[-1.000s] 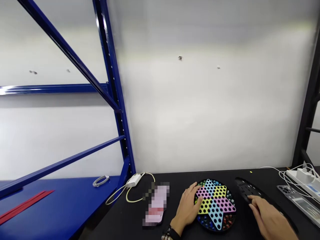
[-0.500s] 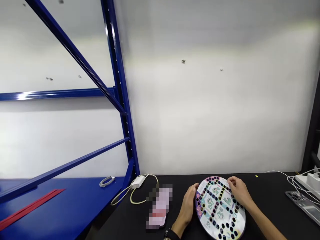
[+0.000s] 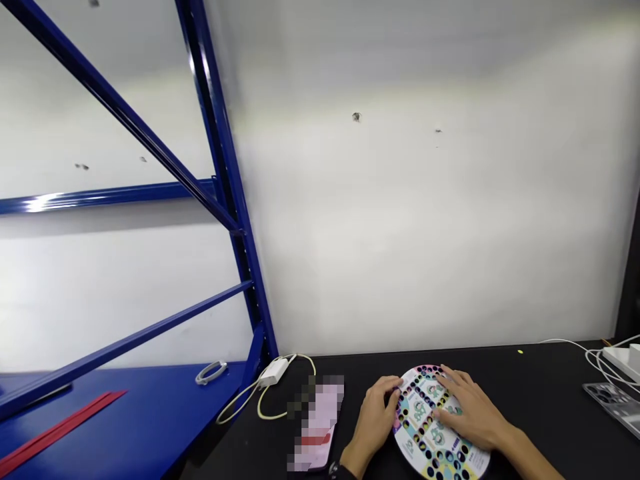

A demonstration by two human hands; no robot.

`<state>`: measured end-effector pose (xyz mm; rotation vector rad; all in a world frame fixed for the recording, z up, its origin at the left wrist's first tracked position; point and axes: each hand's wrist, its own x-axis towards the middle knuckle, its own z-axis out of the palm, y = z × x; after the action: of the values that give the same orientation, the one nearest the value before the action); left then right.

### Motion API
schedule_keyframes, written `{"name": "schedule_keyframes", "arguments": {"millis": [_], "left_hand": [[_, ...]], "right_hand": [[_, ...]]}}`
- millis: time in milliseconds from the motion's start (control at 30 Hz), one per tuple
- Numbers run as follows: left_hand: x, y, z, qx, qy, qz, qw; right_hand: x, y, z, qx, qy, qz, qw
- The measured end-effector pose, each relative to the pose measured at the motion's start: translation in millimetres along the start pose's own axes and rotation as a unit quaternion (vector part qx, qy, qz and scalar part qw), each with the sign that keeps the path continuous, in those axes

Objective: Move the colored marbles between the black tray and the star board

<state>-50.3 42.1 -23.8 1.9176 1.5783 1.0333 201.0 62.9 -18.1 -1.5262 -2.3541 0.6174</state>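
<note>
A round white game board (image 3: 411,445) lies on the black table in front of me, printed with green cartoon figures and ringed with dark holes. Colours show inside many of the holes. My left hand (image 3: 376,415) is bent around the board's left rim, with the thumb and fingertips on its edge. Across the upper right of the board rests my right hand (image 3: 470,408), fingers spread and palm down. It covers part of the printed pattern and the right rim. A dark band is on my left wrist.
Left of the board lies a pink phone (image 3: 320,423), partly pixelated, beside a white adapter (image 3: 274,372) with a looped cable. At the right are a dark phone (image 3: 613,403) and white cables (image 3: 597,363). A blue rack frame (image 3: 230,167) rises at the left over a blue surface.
My right hand has moved from the upper right rim onto the board's face. My left fingers now curl over the left rim. More colour shows in the lower holes. The view has shifted slightly.
</note>
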Motion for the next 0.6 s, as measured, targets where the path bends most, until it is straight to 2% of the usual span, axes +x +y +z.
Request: {"name": "schedule_keyframes", "arguments": {"millis": [100,200,400,500,600], "left_hand": [[-4.6,-4.8,-0.8,0.003,-0.019,-0.019,1.000],[-7.0,-8.4,1.1,0.054,-0.056,-0.024,0.997],[-1.5,2.6,-5.9,0.184,-0.163,0.002,0.969],[3.1,14.7,-10.9,0.223,-0.170,0.031,0.959],[9.0,24.1,-10.3,0.253,-0.132,0.045,0.957]], "right_hand": [[0.7,-13.0,1.8,-0.009,0.007,0.033,0.999],[3.0,-20.8,4.8,-0.024,0.005,0.046,0.999],[0.4,-10.9,3.8,-0.030,-0.062,-0.023,0.997],[1.7,-9.6,2.3,-0.039,-0.067,-0.017,0.997],[7.2,-11.4,2.0,-0.047,-0.055,0.011,0.997]]}}
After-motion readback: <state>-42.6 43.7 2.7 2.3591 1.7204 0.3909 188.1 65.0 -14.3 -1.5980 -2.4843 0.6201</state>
